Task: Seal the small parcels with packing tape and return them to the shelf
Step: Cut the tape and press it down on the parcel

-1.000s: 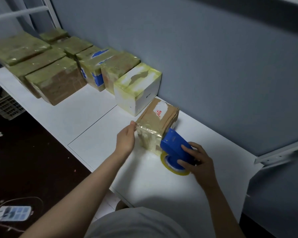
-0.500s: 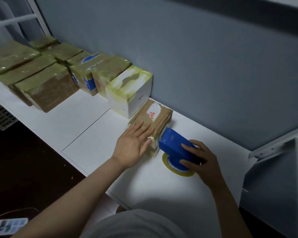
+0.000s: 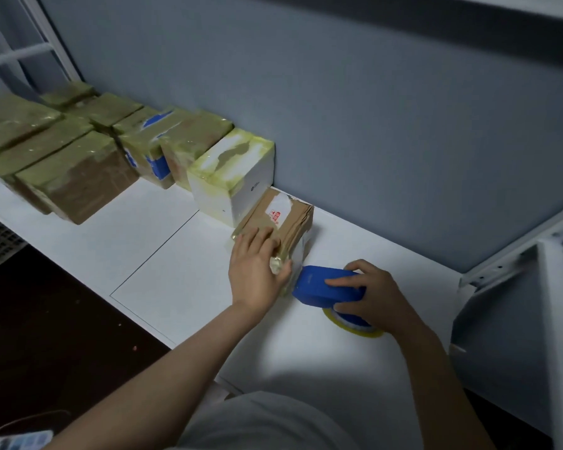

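A small brown cardboard parcel (image 3: 285, 219) with a white label lies on the white shelf (image 3: 176, 271), against a white box. My left hand (image 3: 257, 269) presses flat on the parcel's near end, fingers on top and the thumb round its taped front corner. My right hand (image 3: 376, 297) grips a blue tape dispenser (image 3: 322, 285) with a yellowish tape roll (image 3: 351, 328) under it. The dispenser's front sits just at the parcel's near right corner.
A white box (image 3: 233, 177) wrapped in yellowish tape stands left of the parcel. Behind it, a row of several taped brown parcels (image 3: 78, 177) runs along the grey wall to the far left. A white metal shelf post (image 3: 556, 319) rises at the right. Dark floor lies below the shelf edge.
My left hand moved from pinching the parcel's near edge to lying flat on its top. The dispenser stays at the parcel's near corner in my right hand.
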